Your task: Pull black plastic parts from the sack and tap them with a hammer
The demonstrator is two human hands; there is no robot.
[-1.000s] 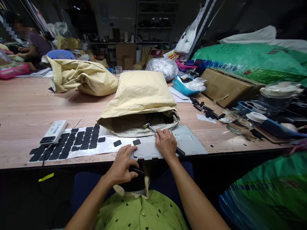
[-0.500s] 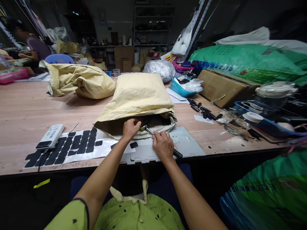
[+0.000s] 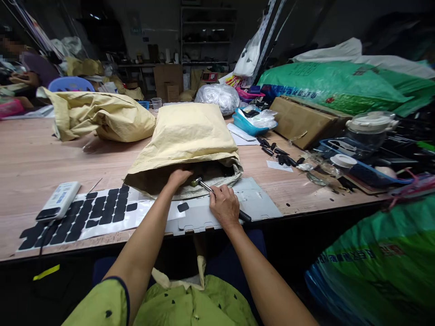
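Observation:
A cream woven sack (image 3: 193,129) lies on the table with its dark mouth facing me. My left hand (image 3: 179,177) reaches into that mouth; its fingers are lost in shadow, so what they touch is hidden. My right hand (image 3: 225,204) is wrapped round the shaft of a small hammer (image 3: 205,186) at the sack's lower lip. The hammer has a shiny metal shaft, a yellowish head at the opening and a black grip end by my wrist. Beneath lies a grey flat sheet (image 3: 261,201).
Left of the sheet are a sheet of black stickers (image 3: 98,210) and a white device (image 3: 61,199). Another cream sack (image 3: 125,117) lies behind. Black pieces (image 3: 283,158), a cardboard box (image 3: 302,122) and a glass jar (image 3: 369,131) stand right. A person (image 3: 37,68) sits far left.
My left hand has gone deeper into the sack, away from the hammer head. My right hand keeps its hold on the hammer. The view has turned slightly right.

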